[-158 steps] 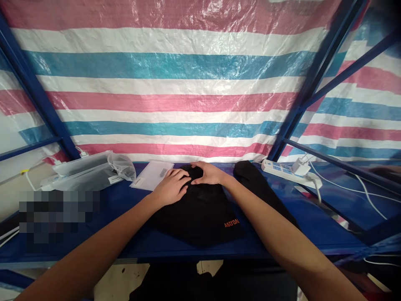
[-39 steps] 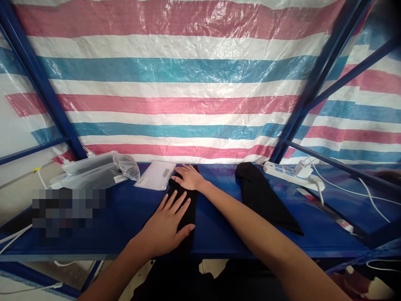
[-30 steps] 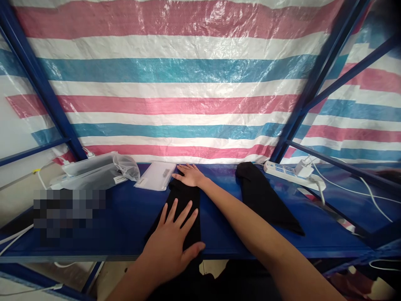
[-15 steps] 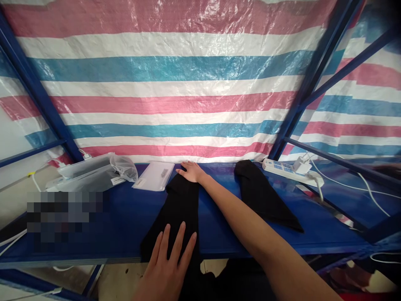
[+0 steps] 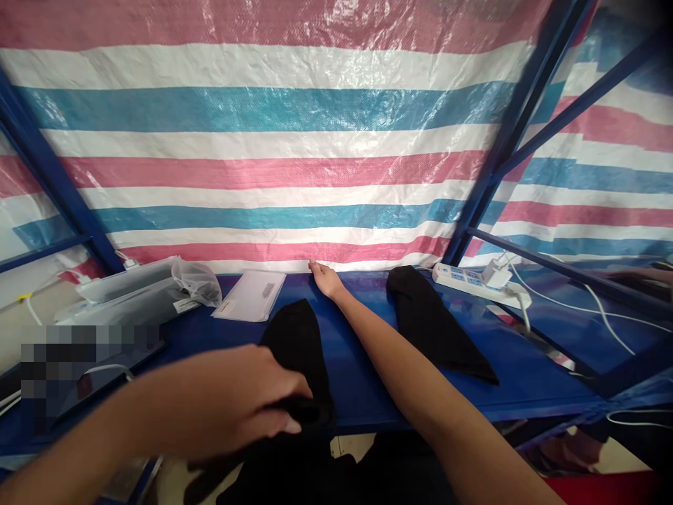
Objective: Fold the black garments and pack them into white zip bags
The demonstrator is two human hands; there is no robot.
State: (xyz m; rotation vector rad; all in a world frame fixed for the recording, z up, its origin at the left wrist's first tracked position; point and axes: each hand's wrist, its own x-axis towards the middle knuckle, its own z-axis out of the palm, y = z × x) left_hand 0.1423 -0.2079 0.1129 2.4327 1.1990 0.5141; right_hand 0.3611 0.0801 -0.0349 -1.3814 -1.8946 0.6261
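Blue shelf (image 5: 362,379), front edge: my left hand (image 5: 226,400), flat a moment ago, now pinches the near end of the black garment (image 5: 297,337); my right hand (image 5: 326,279), open, has slid off it to the back edge

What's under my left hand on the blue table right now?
Under the left hand lies the near end of the black folded cloth, held in its grip at the front edge of the blue table. The hand covers the rest of that end.
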